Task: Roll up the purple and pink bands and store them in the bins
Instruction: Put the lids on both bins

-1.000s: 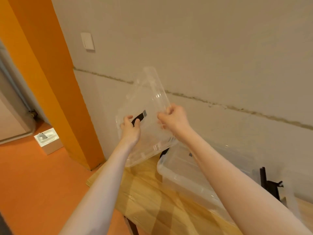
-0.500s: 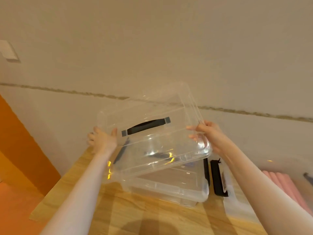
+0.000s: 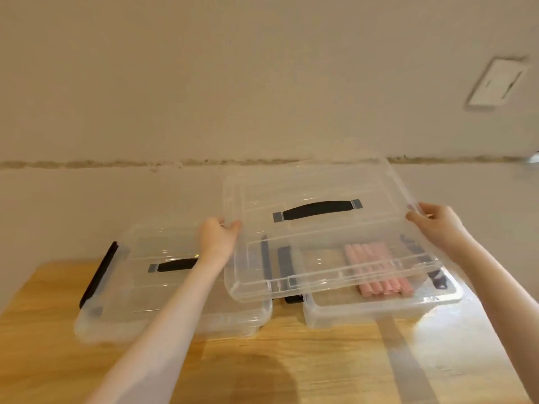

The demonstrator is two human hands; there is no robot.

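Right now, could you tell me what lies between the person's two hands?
In the head view, the clear lid with its black handle spans from the left hand to the right hand, above the pink bands.

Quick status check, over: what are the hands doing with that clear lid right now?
Left hand and right hand grip the clear lid by its ends. Lid held above open bin of rolled pink bands. Left bin already lidded. Nothing blocking.

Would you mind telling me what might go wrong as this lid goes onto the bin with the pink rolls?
The clear lid is held tilted over the right bin, overlapping the left bin; it may land crooked or catch there. The left hand and right hand grip only its edges, so it could slip. The pink rolls might get pinched.
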